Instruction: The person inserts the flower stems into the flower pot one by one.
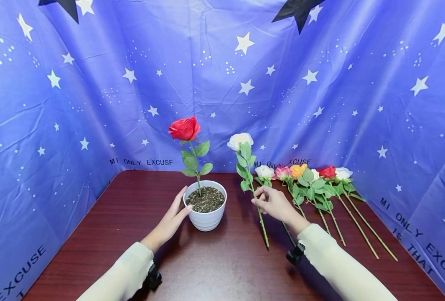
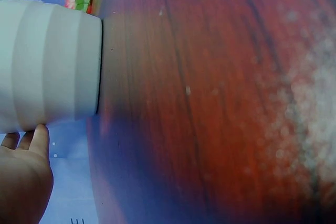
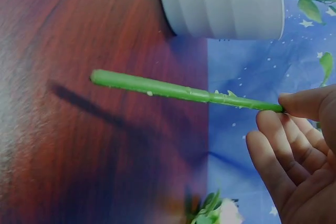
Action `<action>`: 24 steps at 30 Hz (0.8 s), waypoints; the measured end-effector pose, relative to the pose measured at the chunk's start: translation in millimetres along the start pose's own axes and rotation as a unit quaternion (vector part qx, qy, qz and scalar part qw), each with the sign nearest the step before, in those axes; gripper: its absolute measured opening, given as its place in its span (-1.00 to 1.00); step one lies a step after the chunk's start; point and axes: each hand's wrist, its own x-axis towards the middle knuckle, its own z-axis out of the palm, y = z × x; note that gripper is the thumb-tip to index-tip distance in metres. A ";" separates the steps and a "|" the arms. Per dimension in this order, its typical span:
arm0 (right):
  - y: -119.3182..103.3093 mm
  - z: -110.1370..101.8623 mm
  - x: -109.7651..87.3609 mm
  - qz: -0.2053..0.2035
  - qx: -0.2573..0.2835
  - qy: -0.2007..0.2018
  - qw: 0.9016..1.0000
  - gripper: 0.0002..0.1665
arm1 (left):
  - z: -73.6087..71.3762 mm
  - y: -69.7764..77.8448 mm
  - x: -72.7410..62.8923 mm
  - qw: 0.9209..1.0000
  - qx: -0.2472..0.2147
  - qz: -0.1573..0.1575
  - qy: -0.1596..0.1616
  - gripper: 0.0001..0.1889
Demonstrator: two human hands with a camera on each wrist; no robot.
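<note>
A white ribbed flower pot (image 1: 206, 220) filled with dark soil (image 1: 210, 200) stands on the table. One red rose (image 1: 184, 128) rises upright from the soil. My left hand (image 1: 169, 221) touches the pot's left side, fingers fairly straight, thumb at the front near the rim. To the right of the pot, my right hand (image 1: 276, 205) pinches a white rose (image 1: 240, 142) partway along its green stem (image 3: 157, 88), between thumb and fingers. The rose tilts slightly left, bloom up. Its lower stem end hangs over the table in the right wrist view, casting a shadow.
Several more roses lie in a row on the right side of the dark red table (image 1: 105, 234), among them an orange rose (image 1: 298, 170) and a red rose (image 1: 326, 172). A blue curtain (image 1: 207, 83) with stars surrounds the table's back and sides.
</note>
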 end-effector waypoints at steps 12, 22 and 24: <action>-27.8 -9.7 13.9 -0.071 0.019 0.031 0.997 -0.78 | -0.6 0.8 -0.1 1.000 0.001 -0.001 -0.004 -0.30; -50.3 -10.6 27.8 -0.107 0.026 0.049 0.993 -0.78 | -0.7 1.4 -0.1 1.000 0.004 0.002 -0.002 -0.30; -55.9 -10.5 31.7 -0.116 0.030 0.057 0.991 -0.78 | -0.4 1.4 -0.1 1.000 0.002 0.000 -0.002 -0.30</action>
